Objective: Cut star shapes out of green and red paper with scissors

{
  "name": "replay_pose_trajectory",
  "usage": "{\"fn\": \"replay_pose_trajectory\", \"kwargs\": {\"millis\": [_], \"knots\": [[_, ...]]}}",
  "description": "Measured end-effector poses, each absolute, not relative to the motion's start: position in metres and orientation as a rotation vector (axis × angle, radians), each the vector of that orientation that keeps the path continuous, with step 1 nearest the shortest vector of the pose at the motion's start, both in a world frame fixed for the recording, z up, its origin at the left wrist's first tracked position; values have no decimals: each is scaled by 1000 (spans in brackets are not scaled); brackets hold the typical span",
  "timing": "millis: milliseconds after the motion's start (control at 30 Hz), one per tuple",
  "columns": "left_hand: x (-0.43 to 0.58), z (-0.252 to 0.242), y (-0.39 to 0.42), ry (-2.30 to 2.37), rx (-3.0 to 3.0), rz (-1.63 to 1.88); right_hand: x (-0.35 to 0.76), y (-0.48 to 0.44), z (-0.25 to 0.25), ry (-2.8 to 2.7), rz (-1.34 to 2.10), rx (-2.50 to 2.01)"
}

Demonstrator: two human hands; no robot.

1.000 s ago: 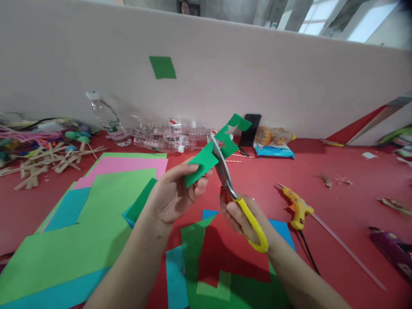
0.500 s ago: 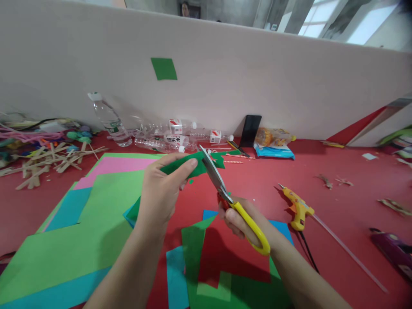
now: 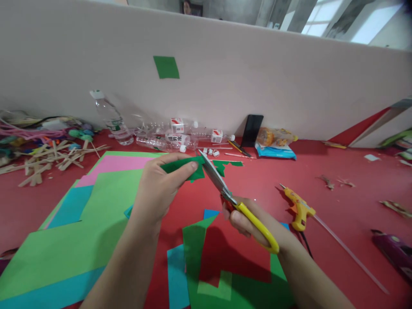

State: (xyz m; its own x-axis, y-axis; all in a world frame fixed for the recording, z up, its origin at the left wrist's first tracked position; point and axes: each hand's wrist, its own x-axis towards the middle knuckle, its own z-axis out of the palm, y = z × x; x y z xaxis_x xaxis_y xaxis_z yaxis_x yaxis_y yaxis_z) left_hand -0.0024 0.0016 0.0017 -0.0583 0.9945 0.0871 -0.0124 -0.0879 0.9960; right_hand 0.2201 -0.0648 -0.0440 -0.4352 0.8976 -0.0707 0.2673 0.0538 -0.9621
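Fingers [image 3: 184, 169] of the left hand [image 3: 157, 192] are clamped on a dark green paper piece [image 3: 196, 171], thumb on top, holding it edge-on above the counter [image 3: 341, 171] and just left of the scissors [image 3: 216, 178]. The steel blades cross this paper, with a jagged part of it sticking out on their far side. The right hand [image 3: 249, 223] is closed around the scissors' yellow handle [image 3: 259, 226], fingers curled through the loop and tight on it.

Below the scissors lie dark green, red and blue offcuts [image 3: 193, 240]. Left of the scissors spread big sheets: light green [image 3: 96, 223], pink [image 3: 120, 165] and blue [image 3: 69, 207]. Right of the scissors lies a yellow glue gun [image 3: 298, 208] with its cord, and well beyond it, at the edge of view, a purple tool [image 3: 392, 251].

Behind the scissors, along the pale wall, 1 clear bottle [image 3: 112, 119] stands and others [image 3: 164, 141] lie flat; a black phone [image 3: 252, 130] leans there beside a snack bag [image 3: 275, 145]. Far left of the scissors sits a heap of wooden sticks [image 3: 48, 161]. A green square [image 3: 166, 67] is stuck on the wall above.
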Motion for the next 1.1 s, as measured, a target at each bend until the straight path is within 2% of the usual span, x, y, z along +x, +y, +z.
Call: {"fn": "replay_pose_trajectory", "kwargs": {"millis": [1100], "knots": [[-4,13,5,1058,1061,1206,217,-67,-50,-1681,1460,-1142]]}}
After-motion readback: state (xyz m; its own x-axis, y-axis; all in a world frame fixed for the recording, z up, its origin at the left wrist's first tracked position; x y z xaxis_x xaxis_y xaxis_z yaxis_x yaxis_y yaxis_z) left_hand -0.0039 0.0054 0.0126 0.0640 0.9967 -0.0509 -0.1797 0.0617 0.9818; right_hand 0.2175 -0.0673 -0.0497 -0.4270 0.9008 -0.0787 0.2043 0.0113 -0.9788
